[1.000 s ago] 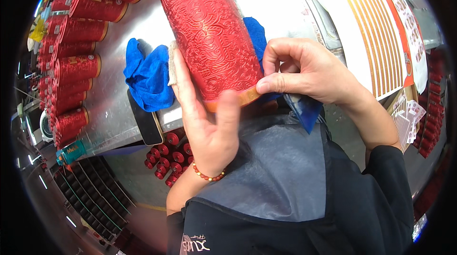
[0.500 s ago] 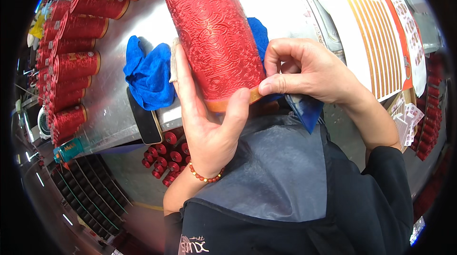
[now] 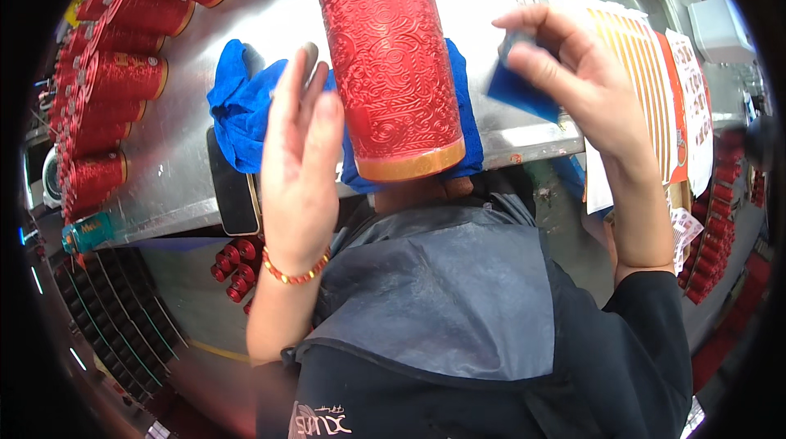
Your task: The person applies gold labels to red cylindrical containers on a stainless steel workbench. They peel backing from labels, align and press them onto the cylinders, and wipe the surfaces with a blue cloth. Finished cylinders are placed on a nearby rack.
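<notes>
Cylinder (image 3: 393,62): just right of left hand (image 3: 296,181), well left of right hand (image 3: 594,83)
Long axis: runs away from apron (image 3: 458,300)
Nearer: left hand, digits apart
Right hand: pinched on blue scraper (image 3: 524,95)

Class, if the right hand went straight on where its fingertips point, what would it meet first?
The right hand would probably meet the red embossed cylinder first, though depth is unclear.
</notes>
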The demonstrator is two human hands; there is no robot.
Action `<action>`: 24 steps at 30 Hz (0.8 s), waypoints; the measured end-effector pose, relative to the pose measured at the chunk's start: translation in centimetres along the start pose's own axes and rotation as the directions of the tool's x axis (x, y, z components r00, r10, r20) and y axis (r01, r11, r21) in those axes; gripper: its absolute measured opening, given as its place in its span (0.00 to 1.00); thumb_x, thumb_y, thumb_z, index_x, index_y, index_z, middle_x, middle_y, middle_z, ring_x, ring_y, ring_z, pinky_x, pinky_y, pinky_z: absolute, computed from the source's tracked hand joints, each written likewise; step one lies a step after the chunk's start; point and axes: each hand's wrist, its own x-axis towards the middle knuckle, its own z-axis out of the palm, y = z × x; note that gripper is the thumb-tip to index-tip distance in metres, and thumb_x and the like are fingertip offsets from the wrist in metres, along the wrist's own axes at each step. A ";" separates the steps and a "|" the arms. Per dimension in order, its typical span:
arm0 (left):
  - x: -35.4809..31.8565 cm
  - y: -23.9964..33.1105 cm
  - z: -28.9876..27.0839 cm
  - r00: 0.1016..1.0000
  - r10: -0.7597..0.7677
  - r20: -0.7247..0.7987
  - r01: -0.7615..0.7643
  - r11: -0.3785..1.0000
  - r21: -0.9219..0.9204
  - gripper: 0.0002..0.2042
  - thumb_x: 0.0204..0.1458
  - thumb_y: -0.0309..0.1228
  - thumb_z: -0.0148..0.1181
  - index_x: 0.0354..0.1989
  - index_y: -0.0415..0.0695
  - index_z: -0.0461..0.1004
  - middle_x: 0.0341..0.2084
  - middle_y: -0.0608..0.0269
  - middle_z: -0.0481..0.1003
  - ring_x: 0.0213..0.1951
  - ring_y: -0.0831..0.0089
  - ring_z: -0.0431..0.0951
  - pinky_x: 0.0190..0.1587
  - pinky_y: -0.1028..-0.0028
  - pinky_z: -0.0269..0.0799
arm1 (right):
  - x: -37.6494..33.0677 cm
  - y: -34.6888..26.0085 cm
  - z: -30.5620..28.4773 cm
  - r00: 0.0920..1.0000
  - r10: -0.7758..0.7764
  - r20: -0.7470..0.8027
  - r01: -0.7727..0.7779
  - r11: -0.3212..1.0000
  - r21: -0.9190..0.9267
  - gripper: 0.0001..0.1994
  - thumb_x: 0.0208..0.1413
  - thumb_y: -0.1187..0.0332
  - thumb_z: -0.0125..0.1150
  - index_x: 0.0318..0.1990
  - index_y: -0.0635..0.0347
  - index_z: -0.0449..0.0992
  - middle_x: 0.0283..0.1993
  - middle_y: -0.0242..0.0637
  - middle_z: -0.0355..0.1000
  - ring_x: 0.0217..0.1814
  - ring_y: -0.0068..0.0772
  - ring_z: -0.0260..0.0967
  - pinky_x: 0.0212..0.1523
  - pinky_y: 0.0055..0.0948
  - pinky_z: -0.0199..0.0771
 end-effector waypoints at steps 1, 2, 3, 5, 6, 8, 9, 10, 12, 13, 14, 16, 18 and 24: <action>0.9 0.2 0.2 0.999 0.030 -0.011 -0.030 1.000 -0.001 0.33 0.71 0.33 0.53 0.76 0.30 0.45 0.72 0.40 0.59 0.73 0.61 0.61 0.72 0.65 0.59 | -0.1 -1.1 0.8 0.995 -0.091 0.043 0.088 0.994 0.070 0.09 0.65 0.74 0.62 0.51 0.63 0.80 0.42 0.30 0.77 0.46 0.23 0.74 0.49 0.25 0.75; 1.4 0.6 0.3 1.000 0.021 0.003 -0.021 0.998 -0.056 0.37 0.69 0.36 0.57 0.76 0.28 0.45 0.68 0.40 0.64 0.67 0.63 0.68 0.68 0.67 0.65 | 0.0 -2.4 1.4 0.966 -0.217 0.140 0.219 0.976 -0.001 0.13 0.59 0.78 0.64 0.51 0.63 0.80 0.42 0.31 0.77 0.45 0.26 0.75 0.48 0.26 0.75; 1.9 0.8 0.9 0.999 0.040 -0.005 -0.040 0.999 -0.024 0.39 0.67 0.38 0.60 0.75 0.27 0.45 0.66 0.41 0.66 0.64 0.65 0.71 0.66 0.68 0.68 | 0.0 -3.7 2.1 0.914 -0.336 0.228 0.356 0.933 -0.049 0.17 0.54 0.81 0.66 0.52 0.63 0.81 0.42 0.33 0.77 0.45 0.28 0.76 0.47 0.27 0.76; 3.5 1.0 1.7 0.996 0.048 0.069 -0.051 0.998 0.033 0.43 0.62 0.40 0.67 0.74 0.27 0.48 0.59 0.43 0.72 0.57 0.67 0.77 0.58 0.69 0.75 | -0.7 -5.3 3.7 0.737 -0.547 0.397 0.656 0.719 -0.229 0.17 0.46 0.78 0.67 0.47 0.64 0.83 0.40 0.35 0.77 0.42 0.33 0.76 0.42 0.31 0.77; 4.8 -0.3 1.9 0.978 0.181 0.108 -0.200 0.958 0.204 0.40 0.62 0.37 0.67 0.74 0.30 0.49 0.54 0.45 0.75 0.52 0.68 0.79 0.54 0.70 0.77 | -1.2 -5.4 4.3 0.666 -0.598 0.445 0.741 0.598 -0.305 0.17 0.42 0.76 0.68 0.44 0.64 0.84 0.39 0.37 0.77 0.40 0.35 0.77 0.40 0.32 0.78; 5.2 -0.3 2.1 0.968 0.179 0.174 -0.194 0.978 0.076 0.40 0.61 0.37 0.67 0.73 0.33 0.50 0.53 0.46 0.75 0.51 0.67 0.80 0.51 0.70 0.78 | -2.1 -5.2 4.4 0.652 -0.578 0.490 0.756 0.538 -0.372 0.17 0.39 0.74 0.68 0.41 0.64 0.85 0.37 0.37 0.77 0.38 0.37 0.78 0.38 0.34 0.81; 5.1 -0.1 2.2 0.969 0.154 0.193 -0.167 0.984 0.055 0.40 0.61 0.37 0.67 0.73 0.33 0.49 0.54 0.45 0.75 0.51 0.67 0.80 0.51 0.70 0.78 | -2.5 -5.1 4.1 0.655 -0.560 0.507 0.755 0.514 -0.408 0.16 0.39 0.72 0.68 0.40 0.63 0.85 0.37 0.36 0.77 0.37 0.38 0.78 0.38 0.34 0.82; 5.0 0.0 2.2 0.968 0.129 0.214 -0.139 0.990 0.033 0.41 0.61 0.38 0.67 0.74 0.33 0.49 0.54 0.45 0.74 0.52 0.66 0.80 0.50 0.70 0.79 | -2.8 -5.0 3.9 0.656 -0.543 0.524 0.755 0.485 -0.441 0.16 0.39 0.71 0.67 0.39 0.63 0.85 0.36 0.36 0.77 0.37 0.38 0.78 0.39 0.34 0.83; 4.8 -0.1 2.2 0.971 0.115 0.211 -0.122 0.992 0.020 0.37 0.63 0.38 0.65 0.73 0.35 0.51 0.55 0.48 0.74 0.52 0.68 0.79 0.51 0.71 0.78 | -2.8 -5.1 2.6 0.676 -0.485 0.555 0.736 0.494 -0.464 0.15 0.40 0.71 0.67 0.39 0.62 0.86 0.36 0.35 0.78 0.37 0.38 0.79 0.39 0.34 0.83; 4.7 -0.3 2.2 0.974 0.118 0.192 -0.125 0.992 0.025 0.34 0.64 0.36 0.63 0.72 0.36 0.53 0.55 0.51 0.74 0.51 0.70 0.79 0.52 0.71 0.78 | -2.7 -5.1 2.1 0.680 -0.460 0.570 0.730 0.494 -0.472 0.15 0.40 0.71 0.67 0.39 0.61 0.86 0.36 0.35 0.78 0.38 0.38 0.79 0.39 0.34 0.83; 4.8 -0.4 2.4 0.975 0.123 0.183 -0.130 0.991 0.028 0.30 0.66 0.34 0.61 0.72 0.37 0.56 0.55 0.54 0.74 0.51 0.72 0.79 0.53 0.71 0.78 | -2.8 -5.2 1.6 0.693 -0.431 0.577 0.717 0.496 -0.490 0.15 0.40 0.71 0.68 0.39 0.60 0.86 0.35 0.34 0.78 0.38 0.38 0.79 0.40 0.34 0.83; 4.8 -0.3 2.5 0.977 0.126 0.173 -0.132 0.991 0.022 0.31 0.65 0.35 0.61 0.72 0.37 0.56 0.55 0.54 0.74 0.51 0.72 0.79 0.53 0.71 0.78 | -2.4 -5.5 1.7 0.676 -0.440 0.591 0.732 0.496 -0.467 0.15 0.40 0.71 0.67 0.40 0.59 0.86 0.36 0.34 0.78 0.39 0.38 0.79 0.40 0.33 0.83; 4.7 -0.3 2.3 0.975 0.114 0.192 -0.118 0.993 0.009 0.31 0.65 0.35 0.61 0.72 0.37 0.55 0.55 0.54 0.74 0.52 0.71 0.79 0.54 0.71 0.77 | -2.1 -5.9 2.9 0.629 -0.534 0.566 0.776 0.481 -0.409 0.15 0.41 0.70 0.67 0.40 0.58 0.86 0.37 0.35 0.78 0.39 0.38 0.79 0.40 0.33 0.83; 5.1 -1.1 1.6 0.969 0.103 0.224 -0.080 0.991 -0.107 0.33 0.66 0.38 0.61 0.74 0.38 0.53 0.59 0.52 0.72 0.56 0.69 0.77 0.58 0.69 0.76 | -2.1 -5.0 2.9 0.647 -0.493 0.582 0.757 0.505 -0.414 0.15 0.40 0.70 0.67 0.40 0.59 0.86 0.36 0.34 0.78 0.39 0.38 0.78 0.39 0.32 0.83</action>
